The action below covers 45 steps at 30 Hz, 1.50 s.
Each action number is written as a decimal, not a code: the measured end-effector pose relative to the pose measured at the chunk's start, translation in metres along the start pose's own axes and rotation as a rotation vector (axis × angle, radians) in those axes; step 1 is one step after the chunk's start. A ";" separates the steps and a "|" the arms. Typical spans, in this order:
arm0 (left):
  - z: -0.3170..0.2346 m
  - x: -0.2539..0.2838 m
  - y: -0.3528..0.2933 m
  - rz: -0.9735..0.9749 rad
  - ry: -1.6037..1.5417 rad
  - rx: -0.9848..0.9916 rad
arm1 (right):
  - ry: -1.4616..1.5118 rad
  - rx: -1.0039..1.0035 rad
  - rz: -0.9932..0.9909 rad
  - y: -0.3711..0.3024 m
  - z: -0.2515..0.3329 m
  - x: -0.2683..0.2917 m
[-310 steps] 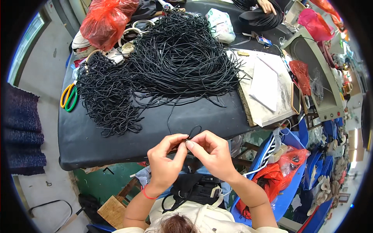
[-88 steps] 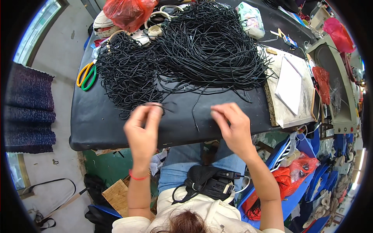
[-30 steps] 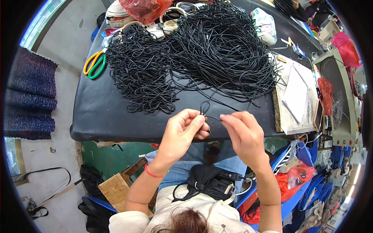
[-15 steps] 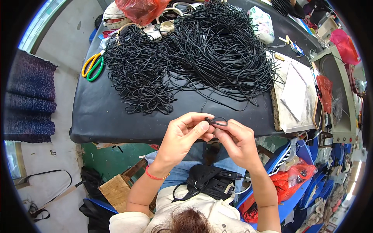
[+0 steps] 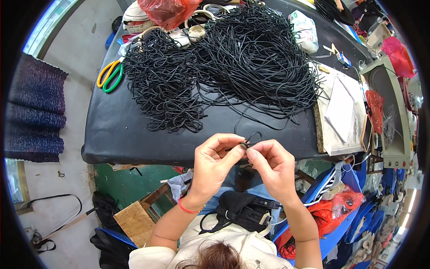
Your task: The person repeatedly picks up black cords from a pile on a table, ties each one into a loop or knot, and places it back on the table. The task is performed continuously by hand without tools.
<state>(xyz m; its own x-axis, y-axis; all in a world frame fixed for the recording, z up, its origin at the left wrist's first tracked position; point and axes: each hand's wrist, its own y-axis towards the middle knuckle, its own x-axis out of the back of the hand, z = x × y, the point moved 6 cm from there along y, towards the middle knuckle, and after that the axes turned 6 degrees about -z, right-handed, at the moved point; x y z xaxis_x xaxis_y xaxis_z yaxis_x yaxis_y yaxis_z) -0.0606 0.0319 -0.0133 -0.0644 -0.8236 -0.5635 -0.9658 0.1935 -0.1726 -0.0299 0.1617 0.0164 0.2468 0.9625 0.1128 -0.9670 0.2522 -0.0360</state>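
Note:
Over the near edge of the black table [image 5: 121, 130], my two hands hold a thin black cord [image 5: 255, 136] between them, bent into a small loop that stands up above the fingertips. My left hand [image 5: 218, 163] pinches it between thumb and fingers. On the other side, my right hand [image 5: 272, 167] pinches the base of the loop, its thumb almost touching the left thumb. One strand runs from my left fingertips up toward a large heap of black cords [image 5: 264, 67]. Left of that heap lies a pile of looped black cords [image 5: 165, 89]. My fingers hide the crossing of the cord.
Scissors [image 5: 110, 76] with yellow and green handles lie at the table's left edge. A pale board [image 5: 333, 139] carrying white paper rests at the right. Red plastic bags [image 5: 170, 11] sit at the back. A wooden stool [image 5: 134, 224] stands below left.
The loop, which pointed right between my fingers, now stands upward. My right thumb and fingers have come in to the base of the loop. Both hands sit slightly lower in the picture.

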 end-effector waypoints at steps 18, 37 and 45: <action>-0.010 -0.006 -0.010 0.160 0.469 -0.075 | 0.000 -0.012 0.118 0.014 -0.002 0.002; 0.011 -0.011 -0.013 0.240 0.369 0.225 | 0.165 -0.099 0.032 0.009 -0.011 0.000; 0.019 -0.016 -0.023 0.152 0.395 0.026 | 0.095 -0.087 -0.141 0.018 -0.018 0.006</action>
<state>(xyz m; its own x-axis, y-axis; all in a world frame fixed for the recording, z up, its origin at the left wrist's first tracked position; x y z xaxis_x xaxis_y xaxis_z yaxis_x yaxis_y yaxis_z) -0.0324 0.0502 -0.0156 -0.3018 -0.9248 -0.2316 -0.9315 0.3378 -0.1351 -0.0443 0.1743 -0.0018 0.3881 0.9212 0.0283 -0.9144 0.3887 -0.1130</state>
